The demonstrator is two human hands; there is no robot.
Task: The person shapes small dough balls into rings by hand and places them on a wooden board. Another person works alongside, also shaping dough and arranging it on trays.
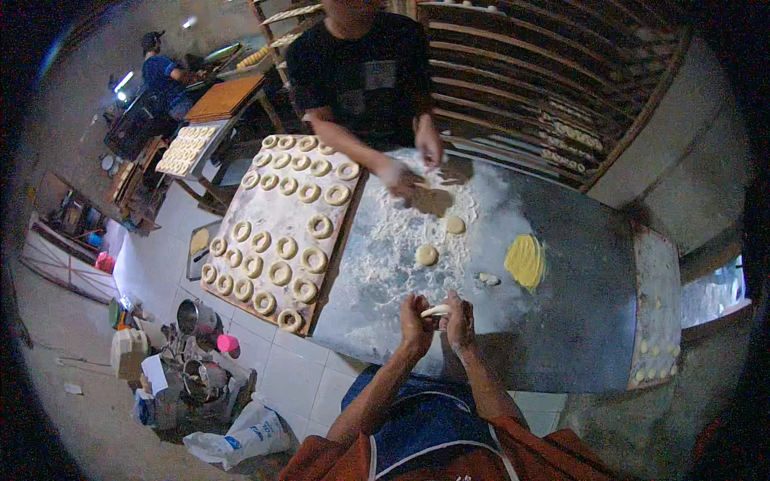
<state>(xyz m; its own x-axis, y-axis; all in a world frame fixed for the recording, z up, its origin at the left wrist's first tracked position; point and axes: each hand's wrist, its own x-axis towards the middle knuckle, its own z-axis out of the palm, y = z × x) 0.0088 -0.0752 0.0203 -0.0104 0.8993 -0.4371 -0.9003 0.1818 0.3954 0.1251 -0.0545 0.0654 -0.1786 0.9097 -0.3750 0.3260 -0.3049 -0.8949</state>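
Between my two hands, over the near edge of the floured table [589,272], I hold a pale dough ring [436,311]. My left hand [416,325] curls round its left side, and my right hand [458,322] grips the right side. Parts of the ring are hidden by my fingers. Just beyond lie two round dough pieces, a nearer one [427,255] and a farther one [455,224], on scattered white flour [389,232]. A yellow smear [525,262] and a small pale scrap [487,279] lie to the right.
A board [277,216] bearing several dough rings lies along the table's left side. Across the table a co-worker [361,72] reaches over the flour. Another board [655,313] with dough balls is at the far right. Pots [199,317] and a white sack [245,437] stand lower left.
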